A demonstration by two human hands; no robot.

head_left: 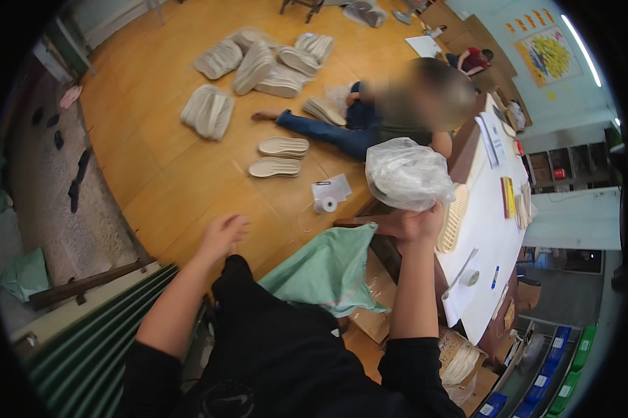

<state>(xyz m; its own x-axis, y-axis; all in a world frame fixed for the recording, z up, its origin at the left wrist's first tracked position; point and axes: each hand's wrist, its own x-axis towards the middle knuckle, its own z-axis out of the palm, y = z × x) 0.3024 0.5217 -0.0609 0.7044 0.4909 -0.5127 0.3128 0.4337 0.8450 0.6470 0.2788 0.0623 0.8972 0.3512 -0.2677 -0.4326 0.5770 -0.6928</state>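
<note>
My right hand point(422, 223) is closed on the lower edge of a clear plastic bag point(410, 171), holding it up beside the table. The bag bulges with something I cannot make out. My left hand point(223, 235) hangs over the floor with loosely bent fingers and nothing in it. Between my arms droops a green woven sack point(328, 268). Just beyond the right hand, a cream shoe sole point(454, 219) lies on the table's edge. Past my left hand, a pair of soles point(275, 167) and a white spool point(326, 205) rest on the floor.
Someone in jeans point(328, 136) sits on the floor ahead, near bundled soles point(254, 66). The white-topped table point(491, 230) runs along my right, bearing papers and a blue pen point(495, 277). A green corrugated panel point(105, 334) stands at lower left. Blue and green bins point(557, 348) fill the lower right.
</note>
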